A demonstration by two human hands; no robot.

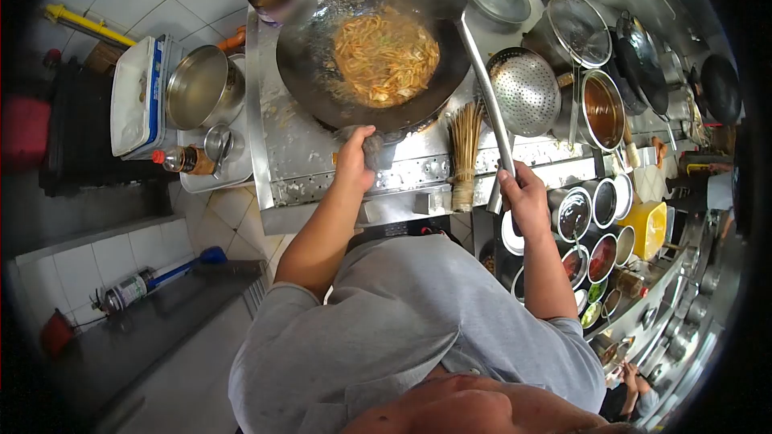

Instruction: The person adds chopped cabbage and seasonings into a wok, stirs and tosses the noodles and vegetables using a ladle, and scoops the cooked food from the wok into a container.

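Note:
My left hand [354, 162] is closed around a grey cloth [372, 150] at the near rim of a large dark wok [310, 84]. The cloth hides whatever part of the wok it covers. In the wok lies a steaming heap of brown, noodle-like strips [386, 60] with paler pieces among them. The fingers of my right hand [527, 197] wrap round the long metal handle of a wok ladle [484, 72]. Its broad dark bowl is over the wok's far right side. Between my hands a bundled bamboo brush [464, 153] rests on the steel stove top.
A perforated strainer [524, 90] lies right of the ladle, near a pot of brown liquid [601, 111]. Several seasoning containers [574, 214] stand beside my right forearm. On the left are a steel basin [201, 88] and a sauce bottle [178, 160]. Another person's hands [632, 374] show at lower right.

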